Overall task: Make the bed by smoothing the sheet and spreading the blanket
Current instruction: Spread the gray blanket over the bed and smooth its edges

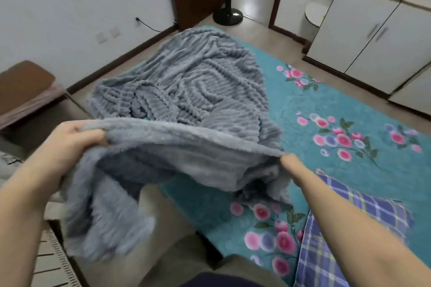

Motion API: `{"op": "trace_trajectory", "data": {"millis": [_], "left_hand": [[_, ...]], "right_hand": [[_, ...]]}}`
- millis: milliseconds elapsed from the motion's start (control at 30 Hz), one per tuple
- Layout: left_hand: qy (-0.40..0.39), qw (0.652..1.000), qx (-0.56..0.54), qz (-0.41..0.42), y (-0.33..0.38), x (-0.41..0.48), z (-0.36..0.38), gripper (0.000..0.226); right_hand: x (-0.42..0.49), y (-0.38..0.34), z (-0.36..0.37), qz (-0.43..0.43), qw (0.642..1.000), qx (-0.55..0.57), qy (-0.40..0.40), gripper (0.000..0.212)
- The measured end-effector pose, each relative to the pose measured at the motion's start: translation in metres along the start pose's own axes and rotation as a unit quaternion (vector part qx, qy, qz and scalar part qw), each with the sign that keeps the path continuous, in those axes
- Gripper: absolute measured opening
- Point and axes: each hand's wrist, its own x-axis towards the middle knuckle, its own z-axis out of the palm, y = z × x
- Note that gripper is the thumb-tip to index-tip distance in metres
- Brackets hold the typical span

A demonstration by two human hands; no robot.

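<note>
A grey ribbed fleece blanket (186,81) lies bunched over the far left part of the bed. Its near edge is lifted off the bed between my hands. My left hand (72,144) grips that edge at the left, fingers curled round the fabric. My right hand (291,165) grips the same edge at the right, its fingers buried in the folds. A loose end of the blanket hangs down past the bed's near side below my left hand. The teal sheet (303,109) with pink flower prints covers the bed and shows bare on the right.
A blue plaid pillow (345,228) lies on the bed under my right forearm. White cupboards (363,37) stand at the far right, a black lamp base (227,16) by the doorway, and a brown chair (25,91) at the left wall.
</note>
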Motion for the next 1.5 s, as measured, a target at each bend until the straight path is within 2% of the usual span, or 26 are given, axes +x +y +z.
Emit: {"op": "trace_trajectory", "data": {"millis": [67,100,167,200,267,300,367,400,433,533,600,667,700,767,833,867,933,1067,1100,1133,1167,1200,1267,1300,1400,1500], "left_hand": [[0.105,0.987,0.118,0.002,-0.001,-0.005,0.014,0.045],[0.110,0.983,0.146,0.020,-0.004,-0.009,0.025,0.050],[0.072,0.986,0.134,0.063,-0.009,-0.013,0.050,0.067],[0.049,0.990,0.104,0.087,-0.010,-0.014,0.064,0.076],[-0.010,0.992,0.076,0.103,-0.008,-0.017,0.091,0.092],[-0.041,0.990,0.082,0.105,-0.005,-0.017,0.105,0.093],[-0.070,0.975,0.146,0.150,-0.006,-0.017,0.127,0.064],[-0.055,0.967,0.183,0.166,-0.007,-0.018,0.133,0.049],[-0.026,0.969,0.179,0.169,-0.008,-0.019,0.134,0.044],[0.007,0.988,0.032,0.149,-0.008,-0.026,0.116,0.032],[-0.029,0.989,-0.034,0.142,-0.003,-0.031,0.102,0.032],[-0.074,0.982,-0.088,0.150,0.007,-0.041,0.095,0.045],[-0.089,0.976,-0.108,0.164,0.012,-0.045,0.095,0.047],[-0.102,0.967,-0.141,0.187,0.027,-0.053,0.102,0.038],[-0.065,0.966,-0.174,0.182,0.043,-0.055,0.111,0.015],[-0.041,0.968,-0.175,0.175,0.050,-0.053,0.115,0.012],[-0.025,0.970,-0.168,0.175,0.057,-0.048,0.116,0.019],[-0.021,0.965,-0.185,0.182,0.063,-0.041,0.129,0.029],[-0.032,0.965,-0.185,0.183,0.067,-0.041,0.136,0.023],[-0.048,0.966,-0.179,0.182,0.072,-0.042,0.144,0.020],[-0.062,0.966,-0.172,0.184,0.077,-0.041,0.150,0.021],[-0.070,0.966,-0.169,0.185,0.082,-0.041,0.155,0.022],[-0.052,0.967,-0.168,0.185,0.087,-0.036,0.158,0.022],[-0.027,0.968,-0.172,0.182,0.087,-0.033,0.155,0.020],[0.072,0.972,-0.160,0.157,0.074,-0.025,0.146,0.009],[0.120,0.988,-0.025,0.098,0.050,-0.018,0.157,0.004]], "right_hand": [[-0.003,-0.010,-0.037,0.087,0.978,0.166,0.087,0.038],[-0.011,-0.026,-0.058,0.089,0.960,0.213,0.159,0.034],[-0.038,-0.079,-0.088,-0.008,0.920,0.319,0.227,0.023],[-0.062,-0.112,-0.095,-0.103,0.912,0.344,0.199,0.022],[-0.120,-0.167,-0.089,-0.258,0.915,0.301,0.068,0.020],[-0.150,-0.186,-0.079,-0.331,0.903,0.273,0.004,0.015],[-0.196,-0.205,-0.056,-0.446,0.863,0.230,-0.051,0.009],[-0.207,-0.206,-0.046,-0.475,0.851,0.221,-0.045,0.016],[-0.210,-0.201,-0.039,-0.485,0.845,0.225,-0.029,0.025],[-0.184,-0.164,-0.019,-0.417,0.866,0.275,0.002,0.069],[-0.161,-0.129,0.009,-0.365,0.914,0.178,-0.008,0.088],[-0.139,-0.094,0.049,-0.312,0.949,0.016,-0.044,0.089],[-0.132,-0.079,0.068,-0.273,0.959,-0.024,-0.078,0.088],[-0.127,-0.063,0.097,-0.173,0.975,-0.003,-0.138,0.080],[-0.127,-0.059,0.109,-0.114,0.976,0.049,-0.180,0.056],[-0.129,-0.058,0.107,-0.099,0.972,0.068,-0.203,0.046],[-0.129,-0.054,0.100,-0.095,0.962,0.109,-0.233,0.045],[-0.126,-0.044,0.081,-0.034,0.938,0.132,-0.318,0.093],[-0.127,-0.045,0.080,-0.018,0.926,0.157,-0.344,0.089],[-0.126,-0.050,0.083,0.010,0.909,0.217,-0.354,0.073],[-0.125,-0.057,0.085,0.057,0.886,0.308,-0.341,0.049],[-0.122,-0.063,0.087,0.129,0.842,0.413,-0.322,0.040],[-0.116,-0.067,0.086,0.203,0.758,0.554,-0.277,0.042],[-0.110,-0.064,0.079,0.214,0.751,0.566,-0.262,0.036],[-0.084,-0.030,0.041,0.241,0.772,0.541,-0.234,0.021],[-0.043,0.019,-0.032,0.256,0.749,0.597,-0.125,0.026]]}}
